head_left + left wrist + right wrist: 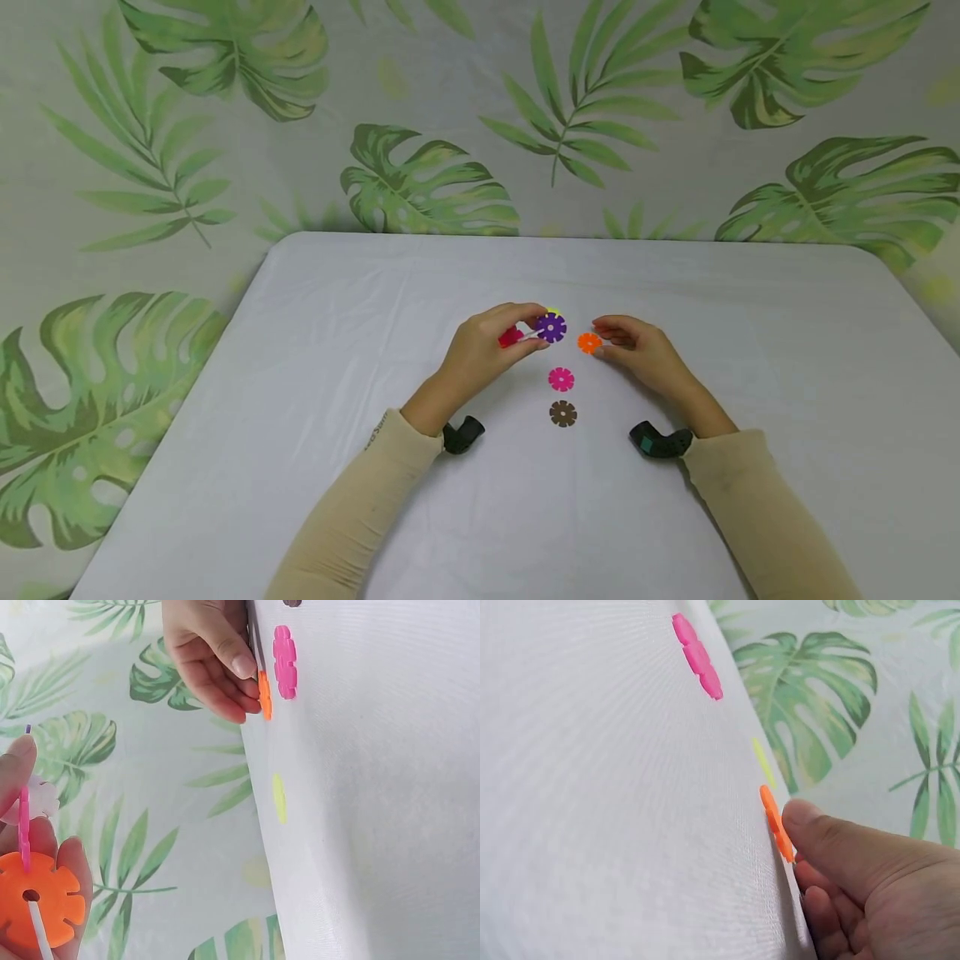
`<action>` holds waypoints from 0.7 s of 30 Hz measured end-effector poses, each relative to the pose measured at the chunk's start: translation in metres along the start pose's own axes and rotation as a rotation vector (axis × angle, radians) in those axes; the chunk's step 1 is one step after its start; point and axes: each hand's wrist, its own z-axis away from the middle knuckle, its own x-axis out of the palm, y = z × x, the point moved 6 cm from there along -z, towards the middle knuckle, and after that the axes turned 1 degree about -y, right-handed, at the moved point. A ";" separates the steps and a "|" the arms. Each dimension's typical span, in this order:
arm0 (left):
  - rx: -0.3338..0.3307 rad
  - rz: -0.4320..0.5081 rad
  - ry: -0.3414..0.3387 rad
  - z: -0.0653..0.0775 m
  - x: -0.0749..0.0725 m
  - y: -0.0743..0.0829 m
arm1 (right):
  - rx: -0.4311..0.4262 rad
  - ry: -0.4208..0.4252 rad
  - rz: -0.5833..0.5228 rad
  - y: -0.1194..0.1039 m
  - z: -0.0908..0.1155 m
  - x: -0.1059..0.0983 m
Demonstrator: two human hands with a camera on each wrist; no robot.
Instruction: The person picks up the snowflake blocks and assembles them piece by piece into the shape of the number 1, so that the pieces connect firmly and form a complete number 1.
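My left hand holds a small group of joined, notched plastic discs between thumb and fingers. A purple disc faces the head camera, and a pink-red disc shows within the grip. The left wrist view shows an orange disc against the fingers, a white disc and an edge-on pink disc. Over on the right, my right hand pinches the rim of a separate orange disc close to the tabletop, the thumb at its edge.
A pink disc and a brown disc lie on the white-covered table nearer me. Beyond the purple disc, partly hidden, is a yellow disc. Black wrist devices sit at both cuffs. A leaf-patterned backdrop stands behind.
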 end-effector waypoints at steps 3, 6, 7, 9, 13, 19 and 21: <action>0.002 0.000 0.002 0.000 0.000 0.000 | 0.016 -0.013 0.018 0.001 -0.001 0.001; 0.002 0.000 0.002 0.000 0.000 0.000 | 0.019 -0.033 0.042 0.000 -0.002 0.002; 0.004 0.000 0.002 0.000 0.000 0.000 | 0.017 -0.037 0.047 0.000 -0.003 0.002; 0.007 0.000 0.004 0.000 0.000 0.000 | 0.020 -0.041 0.058 0.000 -0.003 0.003; 0.012 -0.006 0.009 0.000 0.000 0.000 | 0.029 -0.024 0.043 -0.001 -0.004 0.002; 0.012 -0.004 0.010 0.001 0.000 0.000 | 0.019 0.039 0.002 -0.003 -0.002 -0.003; 0.011 -0.001 0.008 0.001 0.000 0.000 | 0.037 0.049 -0.027 -0.003 0.000 -0.005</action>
